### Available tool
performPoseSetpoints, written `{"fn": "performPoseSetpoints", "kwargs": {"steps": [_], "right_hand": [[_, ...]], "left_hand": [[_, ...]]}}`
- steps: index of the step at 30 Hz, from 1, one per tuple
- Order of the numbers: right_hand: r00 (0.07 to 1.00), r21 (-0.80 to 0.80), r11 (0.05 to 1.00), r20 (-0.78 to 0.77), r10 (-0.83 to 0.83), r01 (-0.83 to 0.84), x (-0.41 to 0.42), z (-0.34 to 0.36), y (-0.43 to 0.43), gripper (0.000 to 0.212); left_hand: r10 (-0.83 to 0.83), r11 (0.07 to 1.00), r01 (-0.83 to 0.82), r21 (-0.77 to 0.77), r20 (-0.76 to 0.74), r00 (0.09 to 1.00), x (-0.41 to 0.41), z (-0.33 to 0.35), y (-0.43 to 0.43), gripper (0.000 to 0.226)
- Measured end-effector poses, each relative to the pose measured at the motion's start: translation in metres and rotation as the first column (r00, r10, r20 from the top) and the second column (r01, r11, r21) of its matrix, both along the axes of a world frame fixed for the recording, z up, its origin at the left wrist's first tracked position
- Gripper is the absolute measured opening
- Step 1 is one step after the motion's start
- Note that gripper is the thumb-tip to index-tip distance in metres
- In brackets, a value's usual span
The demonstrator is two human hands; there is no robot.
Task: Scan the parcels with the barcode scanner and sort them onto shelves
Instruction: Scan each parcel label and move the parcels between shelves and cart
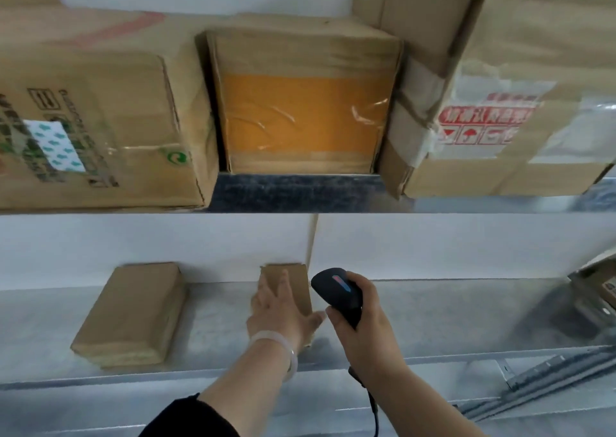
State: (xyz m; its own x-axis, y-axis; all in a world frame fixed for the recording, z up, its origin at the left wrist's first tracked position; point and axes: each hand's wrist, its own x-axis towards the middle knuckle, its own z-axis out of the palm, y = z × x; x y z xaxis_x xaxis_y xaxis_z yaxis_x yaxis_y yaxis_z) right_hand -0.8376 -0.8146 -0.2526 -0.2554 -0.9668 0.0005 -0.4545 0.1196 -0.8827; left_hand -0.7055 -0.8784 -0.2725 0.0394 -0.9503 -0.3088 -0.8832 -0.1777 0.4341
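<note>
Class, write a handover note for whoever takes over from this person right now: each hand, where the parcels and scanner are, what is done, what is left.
Left hand: open, flat on the small parcel on the lower shelf.
Right hand: grips the barcode scanner beside that parcel.
Done: a flat parcel lies further left on that shelf; the orange-taped box stands on the upper shelf.
Left: release the small parcel; whether it was scanned cannot be told.
</note>
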Motion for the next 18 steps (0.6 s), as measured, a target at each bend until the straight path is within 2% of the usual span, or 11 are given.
{"fn": "performPoseSetpoints", "kwargs": {"steps": [3,7,10,13,18], "right_hand": [[0.998,0.014,0.998,-0.027,0.065,-0.065,-0.017,-0.004,0.001,0.055],[0.993,0.011,0.993,0.001,0.117,-0.117,-0.041,-0.003,0.005,0.052],[0.985,-0.006,0.987,0.068,0.158,-0.158,-0.049,0.004,0.006,0.049],[0.97,-0.037,0.978,0.12,0.211,-0.208,-0.05,0.013,0.007,0.05],[0.945,-0.103,0.962,0.188,0.268,-0.252,-0.044,0.021,0.023,0.052]], "left_hand": [[0.077,0.996,-0.077,-0.036,-0.018,0.997,-0.008,-0.001,0.002,0.1],[0.172,0.974,-0.204,-0.103,-0.255,0.951,-0.011,-0.005,0.017,0.093],[0.185,0.946,-0.287,-0.153,-0.471,0.862,-0.012,-0.005,0.037,0.086],[0.209,0.928,-0.358,-0.106,-0.646,0.734,-0.012,0.003,0.053,0.077],[0.139,0.934,-0.322,-0.152,-0.677,0.723,-0.007,0.014,0.077,0.067]]}}
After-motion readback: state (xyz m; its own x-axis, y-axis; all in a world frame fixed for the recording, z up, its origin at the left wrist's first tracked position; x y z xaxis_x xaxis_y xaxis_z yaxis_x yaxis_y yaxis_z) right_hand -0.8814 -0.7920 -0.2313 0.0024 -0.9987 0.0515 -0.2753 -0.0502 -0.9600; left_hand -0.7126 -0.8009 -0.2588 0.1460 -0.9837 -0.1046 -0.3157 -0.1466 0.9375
